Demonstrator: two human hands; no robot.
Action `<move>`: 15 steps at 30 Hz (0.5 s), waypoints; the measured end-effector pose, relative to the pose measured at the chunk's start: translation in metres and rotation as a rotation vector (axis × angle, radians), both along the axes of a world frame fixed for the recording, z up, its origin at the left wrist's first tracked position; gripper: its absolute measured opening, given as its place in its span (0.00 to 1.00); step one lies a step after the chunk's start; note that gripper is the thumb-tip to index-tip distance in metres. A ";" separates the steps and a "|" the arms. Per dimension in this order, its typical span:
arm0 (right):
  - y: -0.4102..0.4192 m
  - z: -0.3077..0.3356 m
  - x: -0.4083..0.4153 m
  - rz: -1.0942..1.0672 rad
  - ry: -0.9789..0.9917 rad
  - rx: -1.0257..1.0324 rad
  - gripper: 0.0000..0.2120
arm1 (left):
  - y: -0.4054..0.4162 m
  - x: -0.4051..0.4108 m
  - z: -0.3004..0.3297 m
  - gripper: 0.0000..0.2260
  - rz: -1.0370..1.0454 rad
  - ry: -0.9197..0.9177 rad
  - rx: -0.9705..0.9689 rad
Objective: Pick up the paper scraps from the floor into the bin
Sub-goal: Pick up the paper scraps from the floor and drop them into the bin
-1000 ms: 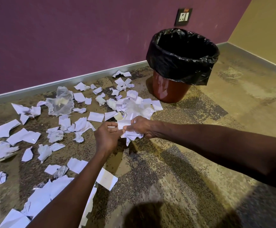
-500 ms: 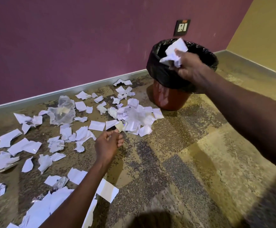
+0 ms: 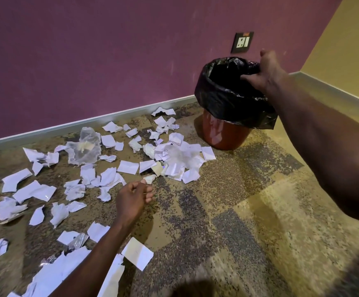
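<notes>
Bare carpet point(image 3: 227, 221) lies open right of the scraps point(image 3: 101, 181); the bin point(image 3: 227, 136) stands against the wall point(image 3: 110, 61).

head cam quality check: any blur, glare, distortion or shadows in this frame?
Head view: wide-angle distortion bends the baseboard; the right hand over the bin looks slightly motion-blurred; the left hand and paper scraps are fairly sharp; soft glare on the bin's red wall; dark shadow on the carpet at the bottom edge; lighting dim and warm.
</notes>
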State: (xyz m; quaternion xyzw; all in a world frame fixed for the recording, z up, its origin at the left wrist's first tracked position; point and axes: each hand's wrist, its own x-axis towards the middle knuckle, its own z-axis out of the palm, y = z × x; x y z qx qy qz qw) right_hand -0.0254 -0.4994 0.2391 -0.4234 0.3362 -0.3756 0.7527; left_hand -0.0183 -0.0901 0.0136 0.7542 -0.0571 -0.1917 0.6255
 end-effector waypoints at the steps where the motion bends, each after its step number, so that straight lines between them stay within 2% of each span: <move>1: -0.002 -0.006 0.004 -0.005 0.025 -0.039 0.20 | 0.000 0.000 0.000 0.15 -0.007 -0.007 0.009; 3: 0.007 -0.017 0.007 0.010 0.110 -0.135 0.14 | -0.001 -0.001 0.001 0.14 -0.014 -0.013 0.018; 9: 0.096 -0.061 0.017 0.128 0.415 -0.562 0.10 | 0.008 -0.001 0.005 0.15 -0.021 -0.056 0.001; 12: 0.148 -0.097 0.015 0.345 0.586 -0.807 0.10 | 0.026 0.007 0.001 0.14 -0.006 -0.155 0.088; 15: 0.203 -0.136 0.012 0.679 0.664 -1.122 0.11 | 0.052 0.013 0.003 0.14 0.021 -0.330 0.276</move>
